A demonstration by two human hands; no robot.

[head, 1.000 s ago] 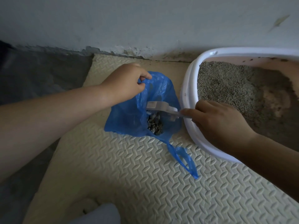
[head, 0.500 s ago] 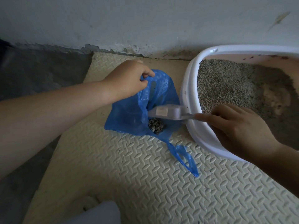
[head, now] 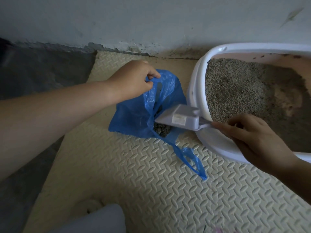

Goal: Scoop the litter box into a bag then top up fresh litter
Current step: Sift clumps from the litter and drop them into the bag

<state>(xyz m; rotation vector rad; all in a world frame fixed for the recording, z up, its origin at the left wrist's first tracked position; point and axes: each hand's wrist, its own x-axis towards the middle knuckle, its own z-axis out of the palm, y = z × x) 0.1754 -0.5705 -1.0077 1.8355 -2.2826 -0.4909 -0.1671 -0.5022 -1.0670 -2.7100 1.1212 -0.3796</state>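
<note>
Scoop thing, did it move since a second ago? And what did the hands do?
The right hand pulled the scoop partway back out of the blue bag, toward the litter box, and turned it so its flat underside faces up. Nothing was picked up or let go. The left hand kept pinching the bag's handle, holding it open, and the clumps stayed inside.
</note>
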